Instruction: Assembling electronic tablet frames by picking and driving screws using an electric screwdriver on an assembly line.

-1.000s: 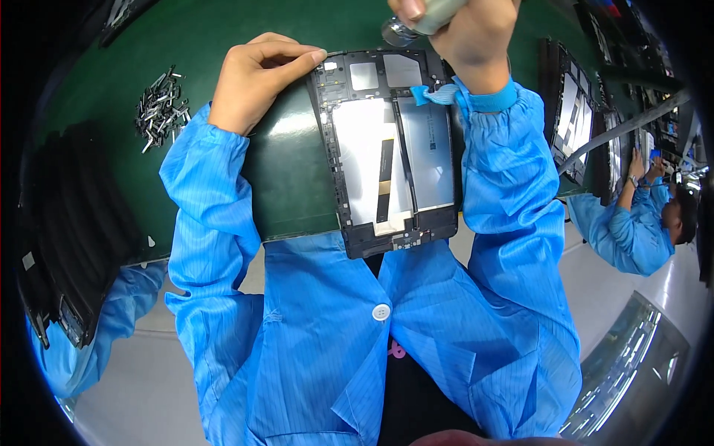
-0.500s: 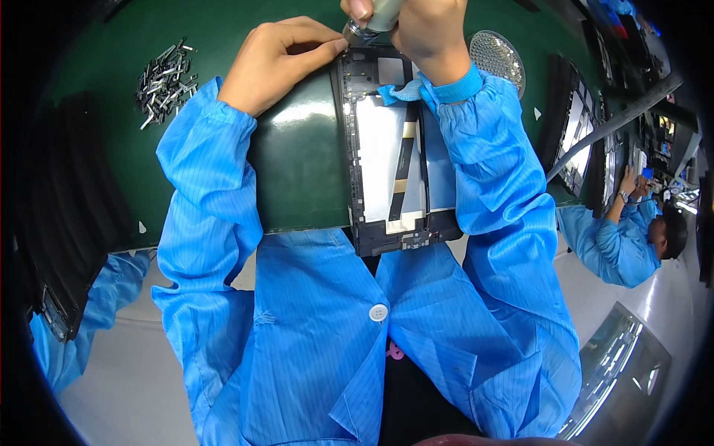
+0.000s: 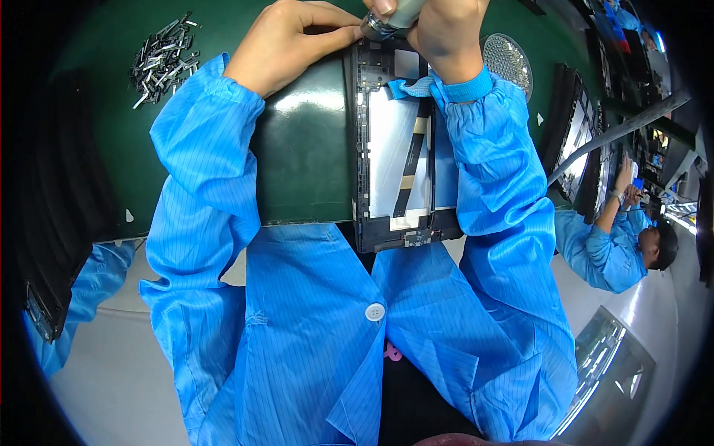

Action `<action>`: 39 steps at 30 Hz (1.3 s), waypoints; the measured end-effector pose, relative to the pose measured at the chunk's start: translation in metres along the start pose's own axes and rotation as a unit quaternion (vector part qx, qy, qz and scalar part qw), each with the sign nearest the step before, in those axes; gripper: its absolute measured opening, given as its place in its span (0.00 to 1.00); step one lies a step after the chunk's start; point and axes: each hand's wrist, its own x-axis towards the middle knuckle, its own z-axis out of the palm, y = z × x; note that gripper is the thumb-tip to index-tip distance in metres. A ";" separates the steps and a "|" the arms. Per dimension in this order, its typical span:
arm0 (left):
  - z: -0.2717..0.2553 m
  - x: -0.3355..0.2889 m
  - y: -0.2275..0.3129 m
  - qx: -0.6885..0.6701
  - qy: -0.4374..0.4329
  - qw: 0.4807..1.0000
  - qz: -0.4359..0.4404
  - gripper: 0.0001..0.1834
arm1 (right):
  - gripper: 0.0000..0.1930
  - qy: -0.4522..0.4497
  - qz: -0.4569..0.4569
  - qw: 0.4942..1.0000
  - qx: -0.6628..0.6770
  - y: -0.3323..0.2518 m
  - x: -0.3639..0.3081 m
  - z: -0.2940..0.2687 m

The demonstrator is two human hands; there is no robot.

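Note:
An opened tablet housing (image 3: 394, 141), black-framed with a silvery inside and a dark ribbon cable, lies at the table's front edge and overhangs it a little. At its far left corner, the thumb and finger of my left hand (image 3: 290, 44) are pinched together; what lies between them is hidden. My right hand (image 3: 450, 33) is wrapped round a pale cylindrical tool (image 3: 405, 13) with a shiny metal nose (image 3: 377, 27), held over that same corner. The tool's tip and its contact point cannot be made out. A blue wrist strap (image 3: 468, 88) circles my right wrist, its loose end over the housing.
On the green table (image 3: 305, 163), a pile of small black-and-silver parts (image 3: 163, 59) lies far left. A round textured clear disc (image 3: 508, 65) sits beyond my right forearm. Dark stacked panels (image 3: 59, 163) stand left, more (image 3: 576, 134) right. A co-worker (image 3: 613, 245) sits at right.
The whole view has shifted slightly, so the housing and both hands appear a little higher and farther right. Both hands stay at the same corner, the tool still in my right hand.

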 end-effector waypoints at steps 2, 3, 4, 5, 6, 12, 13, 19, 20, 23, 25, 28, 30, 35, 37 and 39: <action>0.000 0.001 0.002 0.003 0.000 1.000 0.003 0.14 | 0.10 -0.003 -0.003 1.000 -0.009 0.001 0.000 -0.002; 0.001 0.002 0.002 0.006 -0.002 1.000 0.005 0.14 | 0.10 -0.005 -0.006 1.000 -0.018 0.001 0.000 -0.003; 0.001 0.002 0.002 0.006 -0.002 1.000 0.006 0.14 | 0.10 -0.005 -0.006 1.000 -0.018 0.001 0.000 -0.003; 0.001 0.002 0.001 0.008 -0.001 1.000 0.003 0.14 | 0.10 -0.004 0.000 1.000 -0.015 0.001 0.001 -0.003; 0.001 0.002 0.001 0.010 0.000 1.000 0.001 0.15 | 0.10 -0.003 0.005 1.000 -0.012 0.002 0.001 -0.004; -0.001 0.002 0.003 0.021 -0.001 1.000 -0.005 0.14 | 0.10 0.007 -0.002 1.000 0.001 0.004 0.000 -0.002; -0.001 0.002 0.003 0.021 -0.001 1.000 -0.004 0.14 | 0.10 0.007 -0.003 1.000 0.001 0.004 0.000 -0.002; -0.001 0.000 0.002 0.013 0.004 1.000 -0.004 0.14 | 0.08 0.018 0.003 1.000 0.000 0.006 -0.003 0.001; -0.001 -0.001 0.002 0.012 0.006 1.000 -0.005 0.14 | 0.08 0.021 -0.002 1.000 0.003 0.005 -0.003 0.002; -0.001 -0.001 0.002 0.019 0.005 1.000 -0.005 0.14 | 0.08 0.030 0.006 1.000 0.000 0.004 -0.004 0.004; 0.000 -0.001 0.007 0.027 0.000 1.000 -0.001 0.14 | 0.08 0.038 0.016 0.999 -0.005 0.005 -0.004 0.003; 0.001 0.001 0.016 0.019 -0.005 1.000 -0.019 0.13 | 0.11 0.042 -0.002 0.999 -0.012 0.008 -0.003 0.004; 0.002 -0.001 0.009 0.024 0.025 0.999 0.028 0.12 | 0.11 0.040 -0.012 0.999 -0.011 0.009 -0.002 0.006; -0.002 -0.009 0.018 0.015 0.038 0.999 0.002 0.12 | 0.10 0.083 0.027 0.995 0.043 0.000 0.001 0.024; 0.006 -0.018 0.037 0.094 0.224 0.970 0.008 0.10 | 0.08 0.075 0.017 0.996 0.047 0.005 0.003 0.016; 0.029 -0.042 0.060 0.209 0.234 0.942 0.115 0.10 | 0.09 0.002 0.058 0.998 -0.039 0.015 0.002 -0.010</action>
